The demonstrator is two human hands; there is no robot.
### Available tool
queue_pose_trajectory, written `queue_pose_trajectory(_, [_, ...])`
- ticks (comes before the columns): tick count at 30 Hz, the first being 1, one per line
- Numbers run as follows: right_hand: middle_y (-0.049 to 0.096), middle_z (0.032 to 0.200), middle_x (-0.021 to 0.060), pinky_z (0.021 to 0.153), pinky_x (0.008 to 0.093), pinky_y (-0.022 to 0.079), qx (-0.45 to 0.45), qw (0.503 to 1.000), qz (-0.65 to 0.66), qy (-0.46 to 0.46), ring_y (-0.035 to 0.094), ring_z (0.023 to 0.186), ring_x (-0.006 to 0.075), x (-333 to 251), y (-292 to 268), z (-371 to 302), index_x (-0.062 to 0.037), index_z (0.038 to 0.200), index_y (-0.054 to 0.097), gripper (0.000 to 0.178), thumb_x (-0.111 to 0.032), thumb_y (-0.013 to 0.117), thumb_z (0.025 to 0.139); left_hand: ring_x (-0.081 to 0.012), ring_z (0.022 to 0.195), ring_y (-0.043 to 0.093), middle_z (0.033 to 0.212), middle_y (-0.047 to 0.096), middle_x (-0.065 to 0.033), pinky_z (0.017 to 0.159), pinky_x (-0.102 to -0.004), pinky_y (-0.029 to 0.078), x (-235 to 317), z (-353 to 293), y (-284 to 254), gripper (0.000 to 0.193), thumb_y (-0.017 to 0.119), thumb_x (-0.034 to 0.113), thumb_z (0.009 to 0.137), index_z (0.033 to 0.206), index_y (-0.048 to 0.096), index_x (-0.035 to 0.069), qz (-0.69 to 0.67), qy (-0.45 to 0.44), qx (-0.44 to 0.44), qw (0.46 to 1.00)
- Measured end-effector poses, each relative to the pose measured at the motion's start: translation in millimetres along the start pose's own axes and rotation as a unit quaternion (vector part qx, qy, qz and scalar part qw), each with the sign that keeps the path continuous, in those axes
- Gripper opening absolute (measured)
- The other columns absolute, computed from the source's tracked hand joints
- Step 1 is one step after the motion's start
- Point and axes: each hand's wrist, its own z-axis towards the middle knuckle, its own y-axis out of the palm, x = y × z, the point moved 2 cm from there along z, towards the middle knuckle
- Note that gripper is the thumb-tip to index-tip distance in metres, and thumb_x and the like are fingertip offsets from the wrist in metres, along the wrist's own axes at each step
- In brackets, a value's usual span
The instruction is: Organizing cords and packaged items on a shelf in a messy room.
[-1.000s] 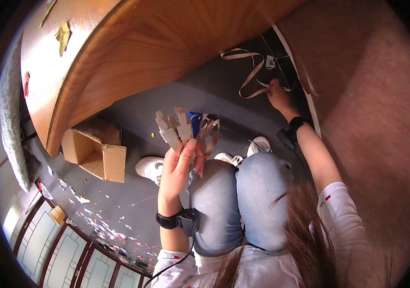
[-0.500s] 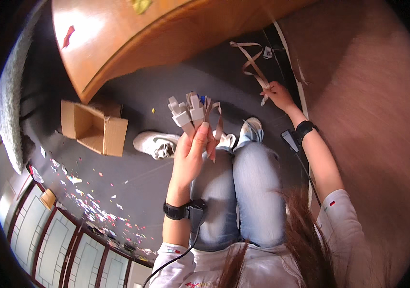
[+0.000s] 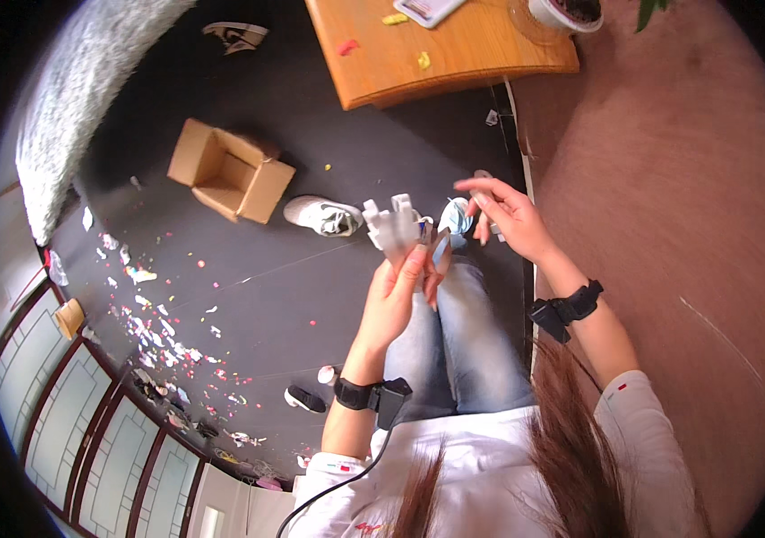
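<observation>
My left hand is closed around a bundle of flat cables with white plug connectors, which point up past the thumb. Part of a cable loops out on the bundle's right side, and a small blue piece shows among the plugs. To the right, my right hand is raised with its index finger reaching left. A pale strip of flat cable shows above its fingers and a light end below them. The cable seems to lie between thumb and fingers, which partly hide it.
An open cardboard box stands on the dark floor beside a white sneaker. The wooden table ahead carries yellow and red scraps and a potted plant. Colourful paper bits litter the left floor. A brown surface lies right.
My right hand has come down and closer to my left hand; the long cable hanging from it no longer shows stretched out. The view has shifted, showing more of the table top.
</observation>
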Motion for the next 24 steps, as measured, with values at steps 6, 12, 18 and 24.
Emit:
queue_pose_trajectory(6, [0.057, 0.105, 0.0168, 0.071, 0.0399, 0.055, -0.167, 0.943, 0.286, 0.03, 0.061, 0.089, 0.0262, -110, 82, -52, -0.0006, 0.113, 0.044, 0.03, -0.012, 0.035, 0.086, -0.0117, 0.066, 0.051, 0.073, 0.052, -0.0031, 0.063, -0.0265, 0.044, 65, -83, 11, 0.023, 0.04, 0.018, 0.097, 0.093, 0.054, -0.001, 0.08, 0.078, -0.05, 0.993])
queue_pose_trajectory(12, [0.055, 0.116, 0.0186, 0.091, 0.0405, 0.047, -0.254, 0.936, 0.241, 0.021, 0.058, 0.104, 0.0268, -187, 148, -84, 0.0009, 0.122, 0.04, 0.04, 0.005, 0.035, 0.083, -0.0114, 0.068, 0.051, 0.077, 0.054, -0.0031, 0.065, -0.0261, 0.044, 120, -160, 8, 0.028, 0.042, 0.025, 0.097, 0.096, 0.055, 0.0, 0.022, 0.161, 0.022, 0.986])
queue_pose_trajectory(18, [0.056, 0.116, 0.0147, 0.096, 0.0375, 0.044, -0.386, 0.916, 0.108, -0.025, 0.056, 0.109, 0.0234, -220, 183, -91, 0.0006, 0.117, 0.046, 0.037, 0.01, 0.043, 0.082, -0.0113, 0.067, 0.05, 0.076, 0.052, -0.0022, 0.066, -0.0253, 0.044, 134, -218, 5, 0.031, 0.042, 0.029, 0.097, 0.095, 0.052, 0.001, -0.008, 0.241, 0.113, 0.964])
queue_pose_trajectory(24, [0.059, 0.101, 0.007, 0.075, 0.023, 0.044, -0.4, 0.916, -0.013, -0.014, 0.058, 0.085, 0.0134, -229, 212, -130, -0.0011, 0.098, 0.063, 0.016, -0.003, 0.054, 0.084, -0.0118, 0.063, 0.052, 0.068, 0.051, -0.0028, 0.063, -0.0249, 0.043, 107, -269, 22, 0.032, 0.041, 0.031, 0.097, 0.091, 0.053, 0.002, -0.015, 0.262, 0.233, 0.936])
